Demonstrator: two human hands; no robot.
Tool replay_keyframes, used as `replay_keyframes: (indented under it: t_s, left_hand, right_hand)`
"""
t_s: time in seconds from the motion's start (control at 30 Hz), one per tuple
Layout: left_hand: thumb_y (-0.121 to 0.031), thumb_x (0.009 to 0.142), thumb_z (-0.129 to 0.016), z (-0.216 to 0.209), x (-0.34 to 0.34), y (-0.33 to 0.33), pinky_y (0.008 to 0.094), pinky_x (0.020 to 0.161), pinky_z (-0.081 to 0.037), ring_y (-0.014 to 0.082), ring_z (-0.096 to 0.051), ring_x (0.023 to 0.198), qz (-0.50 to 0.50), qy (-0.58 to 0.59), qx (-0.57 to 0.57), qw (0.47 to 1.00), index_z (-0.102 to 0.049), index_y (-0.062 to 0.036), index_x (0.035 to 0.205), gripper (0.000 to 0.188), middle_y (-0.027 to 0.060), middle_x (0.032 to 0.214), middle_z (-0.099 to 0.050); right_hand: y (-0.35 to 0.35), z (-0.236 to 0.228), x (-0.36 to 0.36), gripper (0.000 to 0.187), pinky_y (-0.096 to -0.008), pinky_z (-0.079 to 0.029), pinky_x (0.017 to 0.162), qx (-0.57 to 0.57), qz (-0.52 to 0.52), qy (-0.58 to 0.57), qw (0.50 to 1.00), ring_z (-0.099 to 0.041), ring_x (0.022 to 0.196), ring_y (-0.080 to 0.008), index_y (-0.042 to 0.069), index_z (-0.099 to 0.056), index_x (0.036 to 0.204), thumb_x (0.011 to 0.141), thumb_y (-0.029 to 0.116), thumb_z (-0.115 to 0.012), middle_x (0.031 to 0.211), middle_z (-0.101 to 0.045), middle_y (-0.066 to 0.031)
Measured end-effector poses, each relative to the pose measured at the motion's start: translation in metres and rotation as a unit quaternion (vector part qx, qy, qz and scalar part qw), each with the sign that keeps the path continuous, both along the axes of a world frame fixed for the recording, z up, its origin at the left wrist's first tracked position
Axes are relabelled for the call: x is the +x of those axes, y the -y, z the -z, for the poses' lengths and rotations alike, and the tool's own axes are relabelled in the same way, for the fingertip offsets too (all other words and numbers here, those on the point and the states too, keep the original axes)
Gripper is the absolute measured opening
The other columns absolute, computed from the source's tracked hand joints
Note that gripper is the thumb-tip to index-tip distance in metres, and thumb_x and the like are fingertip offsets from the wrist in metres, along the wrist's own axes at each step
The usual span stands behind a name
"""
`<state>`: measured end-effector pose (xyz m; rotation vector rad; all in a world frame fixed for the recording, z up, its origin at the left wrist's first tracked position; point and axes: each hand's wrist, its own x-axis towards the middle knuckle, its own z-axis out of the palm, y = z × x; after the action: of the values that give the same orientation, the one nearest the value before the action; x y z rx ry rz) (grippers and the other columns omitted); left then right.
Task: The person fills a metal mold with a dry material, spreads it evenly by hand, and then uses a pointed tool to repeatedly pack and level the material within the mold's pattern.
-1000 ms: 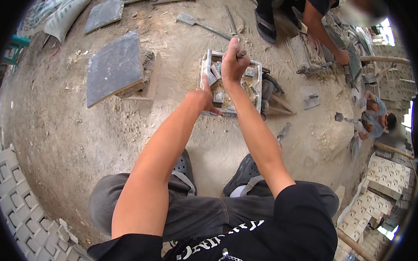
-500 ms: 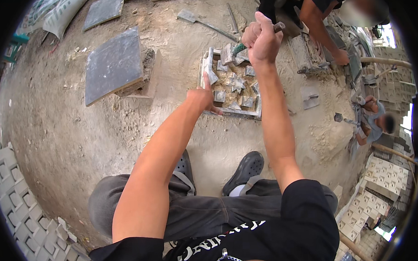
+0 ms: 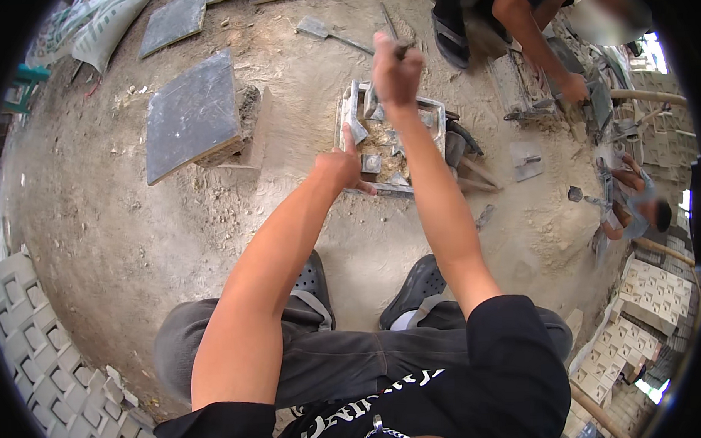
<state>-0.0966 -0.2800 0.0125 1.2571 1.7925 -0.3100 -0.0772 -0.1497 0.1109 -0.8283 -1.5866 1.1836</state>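
Note:
A rectangular metal mould (image 3: 442,127) lies on the sandy ground in front of me, with grey square and star-shaped pieces and loose sand inside. My left hand (image 3: 339,170) braces its near left corner, the index finger stretched along the left side and the thumb along the near side. Its other fingers are mostly hidden. Above the mould's far part, my right hand (image 3: 398,70) is closed round the handle of a hammer-like tool (image 3: 401,50). The dark handle end sticks out of the fist. My hand and forearm hide most of the tool and part of the mould.
A dark square slab (image 3: 192,116) rests on a block at the left. A trowel (image 3: 313,27) lies beyond the mould, and a small float (image 3: 527,160) to its right. Another person's hand (image 3: 574,88) works at the far right. Stacked patterned blocks (image 3: 38,338) stand at the near left.
My right hand has moved left and slightly down with the tool, uncovering the mould's right side and dark things beside it. My left hand stays on the corner.

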Motion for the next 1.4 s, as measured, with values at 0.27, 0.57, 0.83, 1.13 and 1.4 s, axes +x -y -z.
replay_keyframes:
  t_s: [0.27, 0.57, 0.83, 1.13, 1.4]
  left_hand:
    - [-0.072, 0.055, -0.081, 0.001, 0.001, 0.001, 0.0419, 0.102, -0.045, 0.0368, -0.054, 0.125, -0.006, -0.012, -0.006, 1.000, 0.027, 0.0003, 0.146, 0.158, 0.0257, 0.141, -0.048]
    - [-0.071, 0.053, -0.082, -0.004, 0.008, -0.005, 0.0408, 0.102, -0.044, 0.0357, -0.054, 0.125, -0.011, -0.019, -0.015, 1.000, 0.028, -0.0001, 0.146, 0.161, 0.0240, 0.140, -0.049]
    - [-0.072, 0.053, -0.082, 0.006, 0.006, -0.005, 0.0416, 0.104, -0.044, 0.0356, -0.053, 0.127, 0.008, -0.054, -0.030, 0.998, 0.028, -0.0005, 0.146, 0.161, 0.0227, 0.144, -0.046]
    - [-0.074, 0.051, -0.081, -0.001, 0.007, -0.011, 0.0421, 0.105, -0.043, 0.0354, -0.050, 0.130, -0.005, -0.038, -0.051, 0.998, 0.028, -0.0019, 0.147, 0.162, 0.0225, 0.146, -0.043]
    - [-0.074, 0.050, -0.082, -0.013, 0.007, -0.008, 0.0436, 0.104, -0.043, 0.0362, -0.051, 0.128, -0.019, -0.049, -0.047, 0.998, 0.026, -0.0025, 0.148, 0.162, 0.0223, 0.145, -0.045]
  right_hand:
    - [-0.008, -0.006, 0.007, 0.047, -0.0265, -0.029, 0.036, -0.060, -0.070, -0.046, 0.995, -0.037, 0.034, -0.0069, 0.016, -0.043, 0.048, 0.093, 0.018, -0.057, 0.043, -0.042, 0.0044]
    - [-0.016, 0.026, 0.036, 0.046, -0.0280, -0.025, 0.038, -0.188, -0.133, -0.122, 0.965, -0.032, 0.036, -0.0107, 0.014, -0.035, 0.053, 0.095, 0.020, -0.055, 0.046, -0.036, 0.0019]
    - [-0.018, -0.052, 0.073, 0.050, -0.0295, -0.019, 0.037, -0.123, -0.224, -0.190, 0.948, -0.020, 0.037, -0.0106, 0.014, -0.029, 0.057, 0.098, 0.031, -0.051, 0.045, -0.026, 0.0023]
    - [-0.009, 0.014, 0.085, 0.048, -0.0279, -0.022, 0.041, -0.002, -0.242, -0.036, 0.970, -0.031, 0.042, -0.0097, 0.009, -0.035, 0.053, 0.099, 0.017, -0.044, 0.048, -0.037, 0.0000]
    - [-0.007, -0.043, 0.080, 0.050, -0.0265, -0.020, 0.041, -0.020, -0.236, -0.122, 0.964, -0.030, 0.042, -0.0043, 0.007, -0.042, 0.049, 0.095, 0.016, -0.059, 0.046, -0.036, 0.0052]
